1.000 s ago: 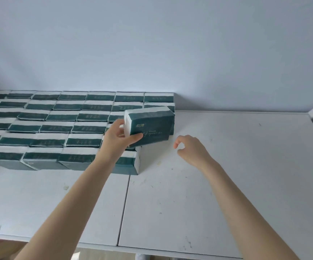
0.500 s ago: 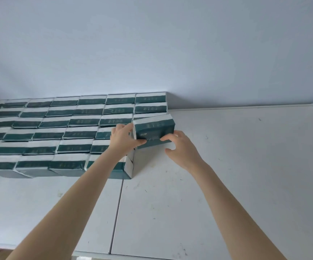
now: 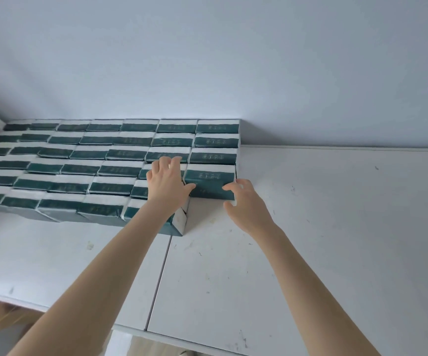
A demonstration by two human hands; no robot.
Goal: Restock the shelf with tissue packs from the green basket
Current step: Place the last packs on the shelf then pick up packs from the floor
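We've got the tissue pack (image 3: 209, 179) at the right end of the stocked rows (image 3: 92, 160) on the white shelf (image 3: 310, 227). Our left hand (image 3: 166, 185) spreads flat beside it, thumb on its front; our right hand (image 3: 246, 204) touches its right corner with curved fingertips.

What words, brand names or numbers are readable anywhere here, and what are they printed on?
Nothing can be read for certain.
On the front tissue pack of the right-hand column: pale print on its dark green band, too blurred to read.
On the other tissue packs: the same small pale print, too blurred to read.
On the shelf and wall: no text.
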